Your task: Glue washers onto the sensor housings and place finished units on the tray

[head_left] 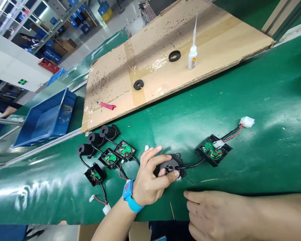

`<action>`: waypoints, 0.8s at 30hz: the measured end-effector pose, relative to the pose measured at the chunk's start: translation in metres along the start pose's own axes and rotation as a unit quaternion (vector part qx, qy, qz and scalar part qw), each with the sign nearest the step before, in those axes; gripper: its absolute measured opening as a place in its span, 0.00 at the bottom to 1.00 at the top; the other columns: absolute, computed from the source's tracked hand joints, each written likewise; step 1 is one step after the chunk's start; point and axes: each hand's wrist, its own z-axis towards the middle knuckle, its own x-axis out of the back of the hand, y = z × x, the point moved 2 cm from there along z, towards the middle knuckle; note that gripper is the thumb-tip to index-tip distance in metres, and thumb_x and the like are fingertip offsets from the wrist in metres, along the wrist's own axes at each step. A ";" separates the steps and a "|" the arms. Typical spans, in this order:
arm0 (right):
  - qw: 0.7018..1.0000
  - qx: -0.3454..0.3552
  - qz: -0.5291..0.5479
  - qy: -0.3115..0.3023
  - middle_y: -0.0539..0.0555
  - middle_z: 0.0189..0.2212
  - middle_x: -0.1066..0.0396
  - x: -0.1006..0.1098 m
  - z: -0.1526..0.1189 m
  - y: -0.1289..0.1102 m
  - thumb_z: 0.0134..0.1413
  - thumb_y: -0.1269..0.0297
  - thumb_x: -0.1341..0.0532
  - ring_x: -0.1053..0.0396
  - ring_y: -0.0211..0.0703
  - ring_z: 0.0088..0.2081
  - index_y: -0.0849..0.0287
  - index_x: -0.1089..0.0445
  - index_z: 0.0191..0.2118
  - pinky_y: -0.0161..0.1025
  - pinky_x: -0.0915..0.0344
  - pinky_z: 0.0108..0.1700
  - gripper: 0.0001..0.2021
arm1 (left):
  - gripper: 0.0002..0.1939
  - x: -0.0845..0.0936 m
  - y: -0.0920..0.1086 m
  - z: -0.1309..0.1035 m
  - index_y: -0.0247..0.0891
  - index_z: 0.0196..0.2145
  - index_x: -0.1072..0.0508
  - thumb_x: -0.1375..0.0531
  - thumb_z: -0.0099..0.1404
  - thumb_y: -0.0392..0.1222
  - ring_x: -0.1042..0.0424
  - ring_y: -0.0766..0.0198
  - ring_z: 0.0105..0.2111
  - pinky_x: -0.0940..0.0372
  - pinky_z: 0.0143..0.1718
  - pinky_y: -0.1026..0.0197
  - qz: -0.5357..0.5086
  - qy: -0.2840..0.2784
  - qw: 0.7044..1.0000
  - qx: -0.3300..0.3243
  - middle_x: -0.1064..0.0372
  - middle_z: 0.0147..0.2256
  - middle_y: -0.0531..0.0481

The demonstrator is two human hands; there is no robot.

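On a glossy green tabletop (266,160), holds a round, matte-black part (174,162) with a central opening and small rim lugs between thumb and fingers of left hand (150,177), joined by black cable (192,166) to an open black box (216,163) with green board (209,149). Has right hand (212,214) nearby, loosely curled; cannot tell whether gripping anything.
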 end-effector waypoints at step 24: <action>0.999 -0.029 0.032 -0.002 0.53 0.30 0.25 -0.002 -0.008 0.001 0.51 0.66 0.30 0.31 0.48 0.37 0.54 0.23 0.31 0.46 0.35 0.55 0.02 | 0.12 0.004 0.011 0.010 0.46 0.32 0.22 0.39 0.71 0.31 0.26 0.65 0.47 0.50 0.71 0.48 0.059 0.015 0.998 -0.004 0.18 0.37 0.58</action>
